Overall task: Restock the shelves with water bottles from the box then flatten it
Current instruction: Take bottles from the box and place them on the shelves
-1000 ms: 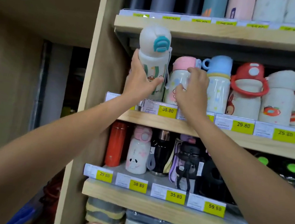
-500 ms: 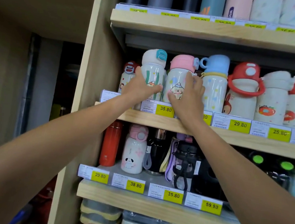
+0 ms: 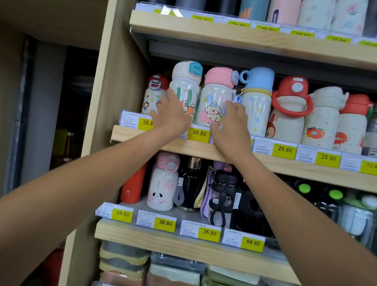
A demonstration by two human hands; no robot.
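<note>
The white-lid bottle (image 3: 184, 87) stands upright on the wooden shelf (image 3: 298, 171), near its left end. The left hand (image 3: 173, 114) lies on the low front of this bottle, fingers straight and close together, not curled round it. Just right of the white-lid bottle stands the pink-lid bottle (image 3: 214, 98). The right hand (image 3: 232, 124) is further right, fingers spread wide, touching the pink-lid bottle's side. A small red-lid bottle (image 3: 153, 85) peeks out left of the white-lid bottle.
</note>
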